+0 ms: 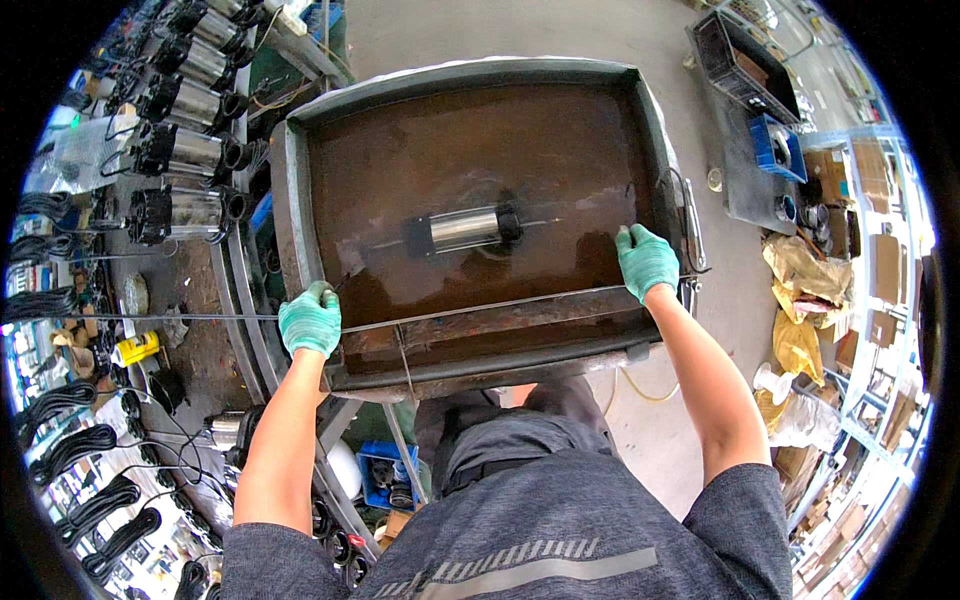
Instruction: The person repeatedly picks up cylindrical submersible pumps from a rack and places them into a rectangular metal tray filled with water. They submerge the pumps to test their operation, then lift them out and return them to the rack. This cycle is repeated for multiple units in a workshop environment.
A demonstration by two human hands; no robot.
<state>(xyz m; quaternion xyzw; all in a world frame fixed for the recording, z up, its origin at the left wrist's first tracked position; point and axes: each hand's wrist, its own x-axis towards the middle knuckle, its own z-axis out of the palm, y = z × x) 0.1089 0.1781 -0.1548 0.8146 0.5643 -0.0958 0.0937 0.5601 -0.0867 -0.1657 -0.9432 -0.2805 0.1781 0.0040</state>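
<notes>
A wide metal tank [300, 215] of brownish water stands before me. Inside it lies a silver, cylindrical pump [464, 229] with black ends, its length running left to right. Green gloves cover both my hands. At the tank's left wall, my left hand [311, 320] is closed round a thin dark cable [180, 317] that comes in from the left. A thin line, seemingly the same cable, runs taut over the near part of the tank to my right hand [648, 262]. That hand is curled closed by the right wall, the grip itself partly hidden.
Several silver-and-black pumps [190, 150] line a rack on the left, with coiled black cables [85, 455] nearer me. A yellow bottle [136, 348] stands there too. To the right are a black crate [745, 65], a blue bin [778, 148] and shelves with cartons [888, 268].
</notes>
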